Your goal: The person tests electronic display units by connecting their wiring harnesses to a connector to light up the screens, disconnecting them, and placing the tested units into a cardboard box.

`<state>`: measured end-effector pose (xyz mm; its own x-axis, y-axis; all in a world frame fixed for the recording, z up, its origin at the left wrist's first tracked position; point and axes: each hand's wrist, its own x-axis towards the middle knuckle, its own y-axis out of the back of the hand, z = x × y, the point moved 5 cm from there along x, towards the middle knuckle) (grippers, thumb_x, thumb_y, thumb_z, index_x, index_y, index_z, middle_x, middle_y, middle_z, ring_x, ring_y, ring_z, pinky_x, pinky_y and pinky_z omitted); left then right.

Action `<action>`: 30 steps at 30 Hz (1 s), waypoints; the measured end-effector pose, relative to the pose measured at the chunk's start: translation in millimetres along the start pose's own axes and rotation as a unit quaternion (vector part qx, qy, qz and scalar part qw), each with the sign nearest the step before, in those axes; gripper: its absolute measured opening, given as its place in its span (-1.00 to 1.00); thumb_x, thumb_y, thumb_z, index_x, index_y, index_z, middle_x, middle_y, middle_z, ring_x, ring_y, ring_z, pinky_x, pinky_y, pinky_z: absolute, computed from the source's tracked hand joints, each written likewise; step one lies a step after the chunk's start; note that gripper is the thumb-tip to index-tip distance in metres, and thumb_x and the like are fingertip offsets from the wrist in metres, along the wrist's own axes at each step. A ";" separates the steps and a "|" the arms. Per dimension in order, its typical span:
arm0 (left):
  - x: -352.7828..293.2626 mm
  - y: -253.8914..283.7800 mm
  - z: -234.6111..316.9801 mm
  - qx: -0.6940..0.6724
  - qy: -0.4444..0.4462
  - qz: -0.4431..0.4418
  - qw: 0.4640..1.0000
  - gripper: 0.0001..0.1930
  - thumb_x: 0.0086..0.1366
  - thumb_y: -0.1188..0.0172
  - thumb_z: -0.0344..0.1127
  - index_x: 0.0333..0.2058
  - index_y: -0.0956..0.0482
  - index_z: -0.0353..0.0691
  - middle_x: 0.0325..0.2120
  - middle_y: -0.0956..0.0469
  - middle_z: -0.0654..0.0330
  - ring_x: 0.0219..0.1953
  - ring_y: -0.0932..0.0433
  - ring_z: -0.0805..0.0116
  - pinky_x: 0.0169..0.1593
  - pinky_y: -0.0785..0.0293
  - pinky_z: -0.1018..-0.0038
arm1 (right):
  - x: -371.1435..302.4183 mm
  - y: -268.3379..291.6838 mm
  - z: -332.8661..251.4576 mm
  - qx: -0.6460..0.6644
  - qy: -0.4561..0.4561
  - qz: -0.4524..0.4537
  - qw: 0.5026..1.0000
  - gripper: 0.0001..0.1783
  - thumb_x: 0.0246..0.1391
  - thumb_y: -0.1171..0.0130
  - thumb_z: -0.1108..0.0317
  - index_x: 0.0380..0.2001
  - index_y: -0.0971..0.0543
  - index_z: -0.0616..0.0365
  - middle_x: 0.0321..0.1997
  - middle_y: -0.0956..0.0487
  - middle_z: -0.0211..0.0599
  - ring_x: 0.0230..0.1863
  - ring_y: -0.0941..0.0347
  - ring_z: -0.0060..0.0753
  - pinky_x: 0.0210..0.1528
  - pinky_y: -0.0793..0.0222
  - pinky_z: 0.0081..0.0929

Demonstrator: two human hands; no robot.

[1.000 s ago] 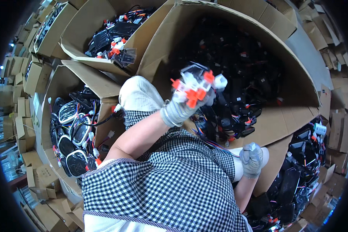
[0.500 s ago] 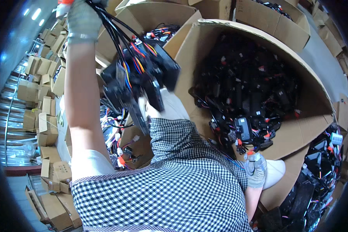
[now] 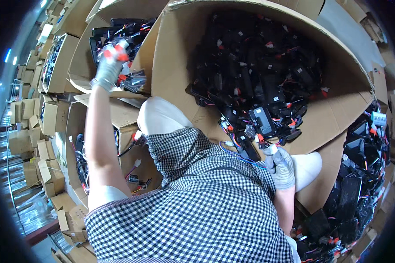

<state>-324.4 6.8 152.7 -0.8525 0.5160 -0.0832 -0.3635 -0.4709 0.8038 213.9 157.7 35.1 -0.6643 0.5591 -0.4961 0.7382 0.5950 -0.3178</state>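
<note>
My left hand (image 3: 106, 74), gloved and a little blurred, reaches over a cardboard box (image 3: 81, 72) at the far left. Its fingers are closed around red and white cable connectors (image 3: 116, 52). Black modules with coloured wires (image 3: 127, 28) lie in that box just beyond the hand. My right hand (image 3: 280, 168), also gloved, is by my right knee, pinching a white connector (image 3: 273, 149). Close to those fingertips, a black rectangular module (image 3: 263, 120) rests on the near edge of a heap of black wired modules (image 3: 250, 65) inside a large tilted carton (image 3: 338, 116).
More black modules and wires (image 3: 353, 188) are piled at the right, with a pale green and white roll (image 3: 378, 118) on top. Left of my legs, an open box (image 3: 129, 118) holds loose wires. Many cardboard boxes (image 3: 22, 140) stand farther left.
The bunch of black modules that hung from my left hand no longer hangs in mid-air. That hand is now over the far-left box. My right hand stays near the same connector.
</note>
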 end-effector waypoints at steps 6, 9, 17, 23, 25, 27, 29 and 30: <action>-117.0 -67.6 44.0 0.217 -0.221 0.265 0.913 -0.50 -0.02 -0.21 -0.27 -0.04 -0.37 -0.16 -0.11 -0.38 0.01 0.02 -0.28 -0.02 0.11 -0.17 0.15 | 44.1 -13.0 1.9 -0.036 -0.044 -0.011 0.998 -0.59 0.10 -0.08 0.04 -0.27 -0.54 0.22 -0.62 -0.39 -0.58 -0.68 -0.12 -0.84 -0.65 0.04 -0.85; -143.5 -142.5 116.2 0.205 -0.320 0.020 0.925 -0.53 -0.19 -0.21 -0.43 -0.17 -0.46 -0.20 -0.19 -0.46 -0.01 -0.09 -0.40 -0.04 0.01 -0.31 0.16 | 78.3 2.5 28.1 -0.068 -0.077 0.011 0.995 -0.63 0.09 -0.09 0.09 -0.25 -0.53 0.21 -0.56 -0.45 -0.55 -0.63 -0.22 -0.87 -0.61 -0.07 -0.91; -190.5 -397.1 31.7 0.044 -0.063 -0.246 0.966 -0.71 0.05 -0.08 -0.26 -0.22 -0.49 -0.18 -0.20 -0.48 -0.08 -0.16 -0.49 -0.02 -0.16 -0.46 0.22 | 82.8 -44.4 38.5 -0.399 0.150 -0.101 0.899 -0.94 0.00 -0.04 0.43 -0.46 -0.48 0.15 -0.57 -0.46 -0.24 -0.47 -0.42 -0.31 -0.38 -0.34 -0.37; -188.6 -390.7 15.5 -0.237 0.025 -0.343 0.909 -0.45 -0.01 -0.17 -0.40 0.04 -0.34 -0.27 -0.33 -0.52 0.03 -0.36 -0.53 0.18 -0.20 -0.47 0.36 | 61.5 -32.6 73.0 -0.314 0.077 -0.055 0.945 -0.71 0.18 0.08 0.20 -0.43 -0.49 0.18 -0.61 -0.50 -0.28 -0.56 -0.46 -0.34 -0.44 -0.36 -0.42; -182.6 -374.5 27.7 -0.524 0.137 -0.299 0.786 -0.49 0.03 -0.14 -0.50 0.01 -0.31 -0.40 -0.37 -0.47 0.18 -0.45 -0.46 0.47 -0.29 -0.43 0.55 | 56.8 -35.5 71.8 -0.286 0.092 -0.052 0.952 -0.72 0.19 0.09 0.21 -0.39 -0.49 0.19 -0.60 -0.51 -0.27 -0.54 -0.48 -0.36 -0.42 -0.36 -0.42; -166.1 -327.4 71.4 -0.599 0.061 -0.288 0.745 -0.54 0.11 -0.08 -0.42 0.02 -0.31 -0.39 -0.52 -0.44 0.28 -0.53 -0.39 0.54 -0.38 -0.33 0.68 | 56.3 -41.2 67.4 -0.258 0.123 -0.054 0.957 -0.75 0.18 0.07 0.25 -0.28 -0.50 0.19 -0.58 -0.51 -0.25 -0.50 -0.49 -0.35 -0.39 -0.37 -0.41; -148.1 -270.0 111.1 -0.583 -0.060 -0.236 0.775 -0.56 0.14 -0.05 -0.39 0.02 -0.32 -0.36 -0.60 -0.40 0.34 -0.56 -0.35 0.56 -0.41 -0.26 0.70 | 50.0 -50.1 46.9 -0.272 0.118 -0.067 0.953 -0.76 0.17 0.07 0.27 -0.25 -0.49 0.18 -0.57 -0.50 -0.23 -0.51 -0.49 -0.34 -0.39 -0.37 -0.39; -140.3 -239.4 134.2 -0.529 -0.128 -0.199 0.815 -0.57 0.15 -0.04 -0.38 0.03 -0.33 -0.34 -0.64 -0.38 0.36 -0.58 -0.33 0.58 -0.42 -0.24 0.69 | 46.4 -54.1 39.1 -0.287 0.107 -0.086 0.948 -0.77 0.15 0.06 0.30 -0.22 -0.49 0.18 -0.56 -0.50 -0.21 -0.51 -0.49 -0.32 -0.39 -0.37 -0.38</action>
<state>-67.4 143.1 51.1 -0.5311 0.8471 0.0209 -0.8277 -0.5134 -0.2266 147.7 128.8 -2.3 -0.8225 0.4939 -0.2822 0.4730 0.8694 0.1430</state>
